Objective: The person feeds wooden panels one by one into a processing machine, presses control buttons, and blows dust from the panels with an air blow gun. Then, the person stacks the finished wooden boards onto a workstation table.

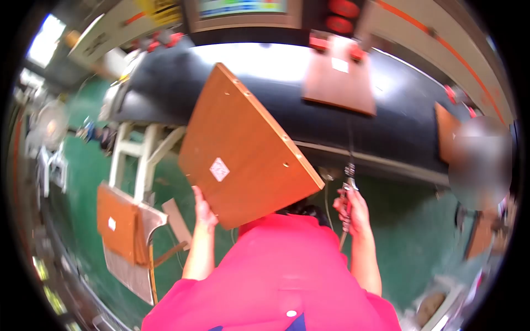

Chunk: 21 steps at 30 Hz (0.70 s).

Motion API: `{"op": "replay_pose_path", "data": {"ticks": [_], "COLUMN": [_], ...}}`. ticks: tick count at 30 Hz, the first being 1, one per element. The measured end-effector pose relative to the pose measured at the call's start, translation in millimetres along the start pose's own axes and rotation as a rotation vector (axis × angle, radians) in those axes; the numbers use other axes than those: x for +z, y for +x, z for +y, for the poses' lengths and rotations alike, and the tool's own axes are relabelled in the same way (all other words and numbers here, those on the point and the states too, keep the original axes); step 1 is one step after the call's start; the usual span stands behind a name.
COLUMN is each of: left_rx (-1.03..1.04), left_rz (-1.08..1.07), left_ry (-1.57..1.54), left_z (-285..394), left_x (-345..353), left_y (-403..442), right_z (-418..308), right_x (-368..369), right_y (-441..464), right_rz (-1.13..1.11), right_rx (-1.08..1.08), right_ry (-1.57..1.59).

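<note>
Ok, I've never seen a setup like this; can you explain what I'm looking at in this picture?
There is no robot here: these are a person's bare hands. The one picture comes from a camera on their head, looking forward and down, so their pink shirt fills the bottom. The left hand holds a tilted brown panel with a label and small holes. The right hand grips a hand tool with a thin nozzle, possibly an air gun. Beyond, a black surface carries another labelled panel.
</note>
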<state>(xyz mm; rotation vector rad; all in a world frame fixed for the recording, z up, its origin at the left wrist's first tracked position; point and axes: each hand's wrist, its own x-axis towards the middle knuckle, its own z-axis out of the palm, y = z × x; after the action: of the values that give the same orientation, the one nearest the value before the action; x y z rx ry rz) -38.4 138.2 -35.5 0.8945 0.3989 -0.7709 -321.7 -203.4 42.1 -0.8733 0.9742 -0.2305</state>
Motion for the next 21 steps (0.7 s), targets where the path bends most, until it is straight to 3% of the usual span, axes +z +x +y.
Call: {"op": "replay_pose_path", "data": {"ticks": [6,10,13,17,21], "left_rx": [-0.114,-0.191,-0.237,-0.321,-0.272], "left_rz": [-0.175,-0.192,-0.324,-0.508,-0.428], "left_ry": [0.154,0.361,0.477,0.545,0.752], "left_z": [-49,-84,-121,-207,-291], "left_x": [93,196,283,390,491], "left_y": [17,48,63,86,76], "right_z": [31,45,63,88,96], "right_x": [-93,-133,-133,-149,-166], "right_y": [-41,-79,-110,-127,-128], "right_rz": [0.277,0.520,0.691,0.837,0.891], "right_rx": [-0.141,-0.245,-0.279,-0.308,-0.308], "right_ry": [0.242,0.392,0.465,0.582,0.640]}}
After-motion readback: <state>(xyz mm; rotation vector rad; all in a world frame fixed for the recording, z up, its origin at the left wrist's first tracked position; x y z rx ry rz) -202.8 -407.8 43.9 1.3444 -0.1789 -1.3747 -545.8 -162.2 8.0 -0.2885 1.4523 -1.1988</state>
